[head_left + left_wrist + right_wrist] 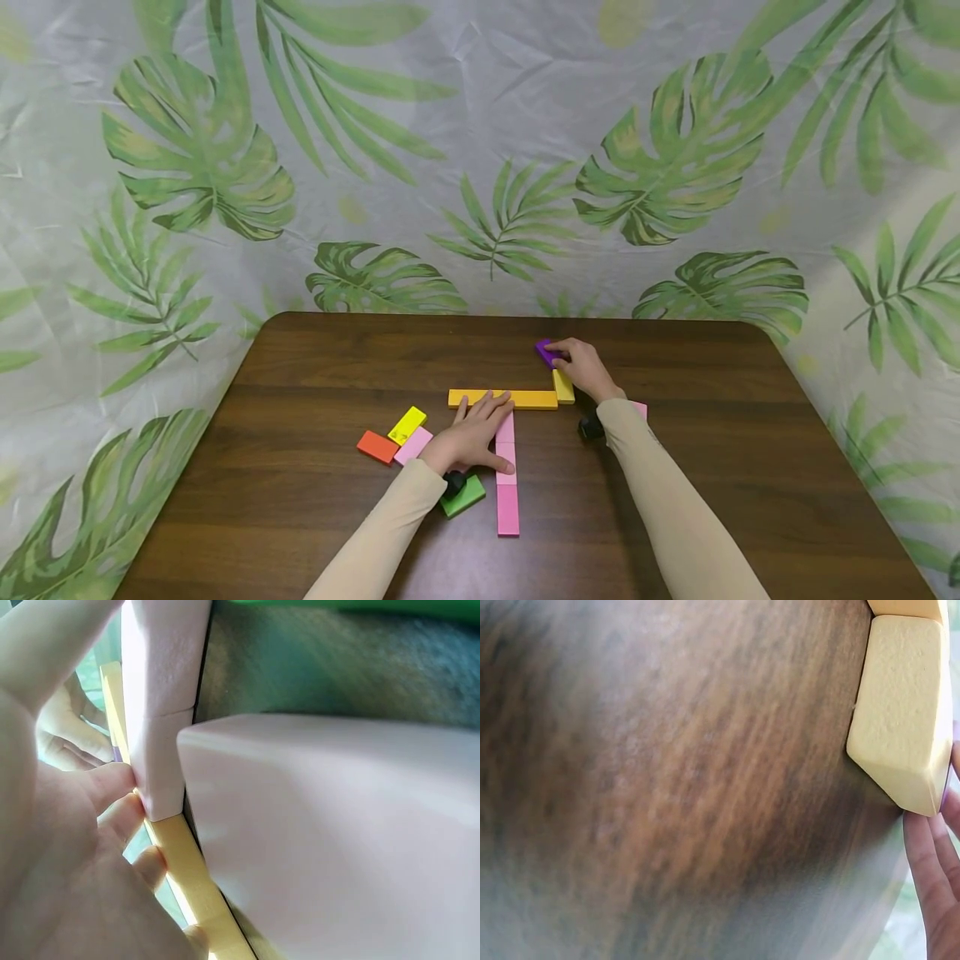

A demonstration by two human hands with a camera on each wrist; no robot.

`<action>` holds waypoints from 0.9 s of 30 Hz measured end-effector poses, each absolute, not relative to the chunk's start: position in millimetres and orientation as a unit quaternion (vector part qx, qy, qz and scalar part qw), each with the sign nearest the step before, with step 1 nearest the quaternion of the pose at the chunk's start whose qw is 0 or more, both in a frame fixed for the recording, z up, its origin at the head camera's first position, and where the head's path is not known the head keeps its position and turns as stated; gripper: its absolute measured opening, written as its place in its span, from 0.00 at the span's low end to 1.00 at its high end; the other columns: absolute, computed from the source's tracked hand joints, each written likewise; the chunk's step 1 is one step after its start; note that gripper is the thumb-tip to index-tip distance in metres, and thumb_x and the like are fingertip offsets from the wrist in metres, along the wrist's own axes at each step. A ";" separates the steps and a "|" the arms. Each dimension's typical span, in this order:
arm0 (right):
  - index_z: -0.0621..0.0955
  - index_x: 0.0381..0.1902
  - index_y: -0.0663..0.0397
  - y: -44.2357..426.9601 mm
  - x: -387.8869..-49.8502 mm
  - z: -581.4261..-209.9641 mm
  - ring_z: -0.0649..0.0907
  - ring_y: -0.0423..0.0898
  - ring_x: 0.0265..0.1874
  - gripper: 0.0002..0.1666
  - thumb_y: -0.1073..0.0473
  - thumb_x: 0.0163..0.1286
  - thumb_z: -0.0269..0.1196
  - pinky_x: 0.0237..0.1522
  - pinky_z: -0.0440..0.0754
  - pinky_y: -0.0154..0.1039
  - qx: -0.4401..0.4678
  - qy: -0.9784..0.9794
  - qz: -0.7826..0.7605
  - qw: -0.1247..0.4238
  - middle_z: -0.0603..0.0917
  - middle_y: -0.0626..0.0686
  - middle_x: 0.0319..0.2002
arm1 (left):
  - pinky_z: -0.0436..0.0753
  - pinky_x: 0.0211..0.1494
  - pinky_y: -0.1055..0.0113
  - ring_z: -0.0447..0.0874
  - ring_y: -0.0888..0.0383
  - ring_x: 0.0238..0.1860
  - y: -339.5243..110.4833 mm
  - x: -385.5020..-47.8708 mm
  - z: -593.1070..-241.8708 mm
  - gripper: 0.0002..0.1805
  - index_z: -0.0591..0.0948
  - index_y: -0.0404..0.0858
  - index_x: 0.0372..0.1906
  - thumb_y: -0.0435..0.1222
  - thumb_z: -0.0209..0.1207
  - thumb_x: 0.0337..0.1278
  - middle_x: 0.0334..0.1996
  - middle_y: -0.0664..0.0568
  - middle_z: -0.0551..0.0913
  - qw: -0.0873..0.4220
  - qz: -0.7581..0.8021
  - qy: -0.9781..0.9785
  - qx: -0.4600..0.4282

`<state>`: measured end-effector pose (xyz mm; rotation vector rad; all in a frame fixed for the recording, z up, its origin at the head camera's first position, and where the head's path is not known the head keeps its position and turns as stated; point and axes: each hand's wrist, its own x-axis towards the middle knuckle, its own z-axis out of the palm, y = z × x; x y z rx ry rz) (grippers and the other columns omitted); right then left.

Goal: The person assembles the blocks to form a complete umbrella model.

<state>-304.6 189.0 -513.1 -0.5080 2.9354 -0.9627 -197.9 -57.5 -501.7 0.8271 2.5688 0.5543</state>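
Observation:
Toward the table's far side, my right hand (588,371) pinches a purple block (543,351) between thumb and fingers. That block lies slantwise by the far end of a pale yellow block (563,387), also seen close up in the right wrist view. The pale yellow block adjoins the right end of a yellow-orange row (536,400). From this row a column of pink blocks (507,510) runs toward me. My left hand (468,442) is spread over their junction, its fingertips on the row and thumb at the column. In the left wrist view, fingertips touch the yellow-orange row (184,855).
Left of the column lie loose blocks: a bright yellow one (406,427), a red-orange one (377,447), a pink one (413,446) and a green one (465,498) by my left wrist. Another pink block (640,409) is partly hidden behind my right wrist. A leaf-patterned curtain (510,125) hangs behind the table.

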 end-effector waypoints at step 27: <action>0.75 0.61 0.62 227.7 -279.0 -488.7 0.78 0.60 0.50 0.21 0.65 0.71 0.57 0.49 0.76 0.54 -0.161 0.922 -0.353 -0.001 0.76 0.63 0.55 | 0.31 0.70 0.45 0.34 0.51 0.75 -58.8 -197.6 -501.9 0.56 0.52 0.41 0.76 0.56 0.68 0.46 0.76 0.52 0.44 0.192 0.196 0.914 0.299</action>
